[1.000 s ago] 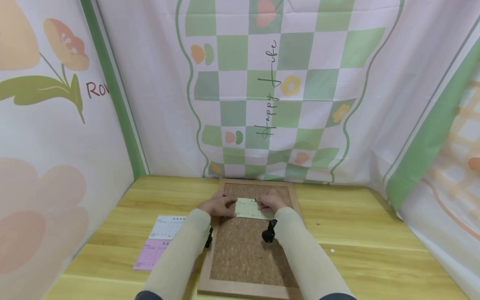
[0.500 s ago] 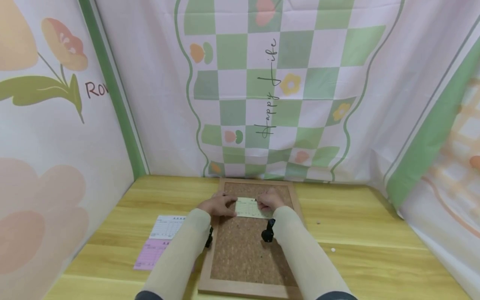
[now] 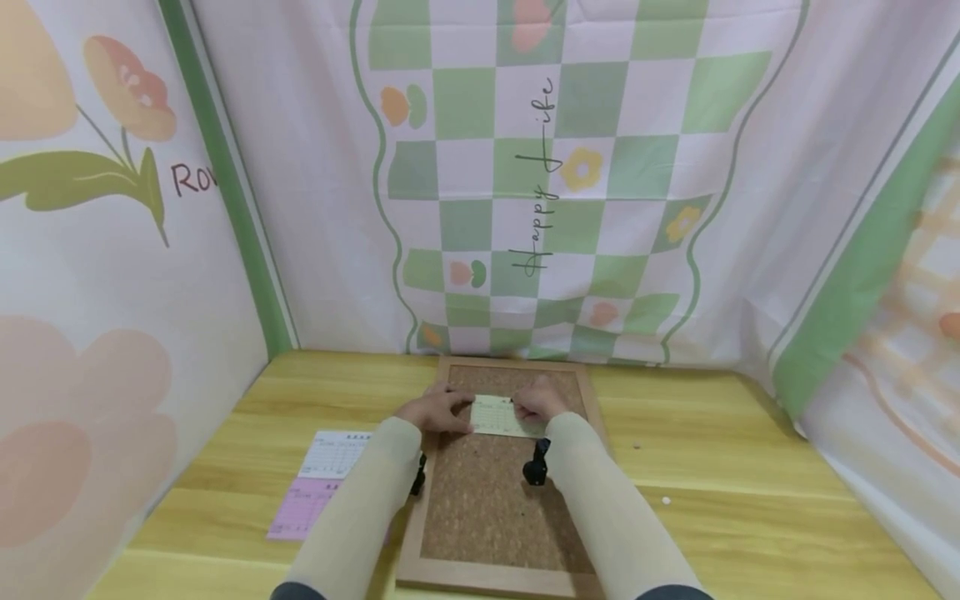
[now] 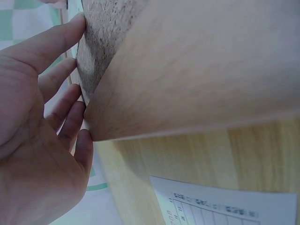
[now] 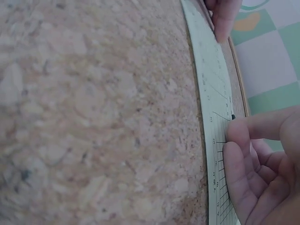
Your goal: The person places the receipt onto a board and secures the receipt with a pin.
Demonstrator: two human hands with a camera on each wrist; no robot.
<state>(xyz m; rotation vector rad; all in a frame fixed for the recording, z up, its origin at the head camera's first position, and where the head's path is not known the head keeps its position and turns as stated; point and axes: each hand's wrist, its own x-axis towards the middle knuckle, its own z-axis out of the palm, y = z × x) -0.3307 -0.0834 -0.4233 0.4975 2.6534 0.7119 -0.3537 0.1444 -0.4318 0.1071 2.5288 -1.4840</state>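
Observation:
A pale yellow-green printed form (image 3: 491, 415) lies on the upper part of the wood-framed cork board (image 3: 502, 508). My left hand (image 3: 437, 411) rests at the form's left end, thumb and forefinger spread along its edge. In the left wrist view, its other fingers touch the board's side. My right hand (image 3: 542, 400) is over the form's right part, with thumb and forefinger pinched together at its top edge. A tiny black pin (image 5: 233, 116) shows at that forefinger's tip in the right wrist view; most of it is hidden.
Left of the board, a white printed form (image 3: 333, 452) and a pink one (image 3: 303, 504) lie on the wooden table (image 3: 750, 467), partly behind the left sleeve. A small white round piece (image 3: 666, 501) and a tiny purplish one (image 3: 637, 445) lie to the right. A patterned curtain (image 3: 525, 208) hangs behind.
Both hands stay in place over the form. Only a very slight shift of the right forearm and of the view shows since the oldest frame.

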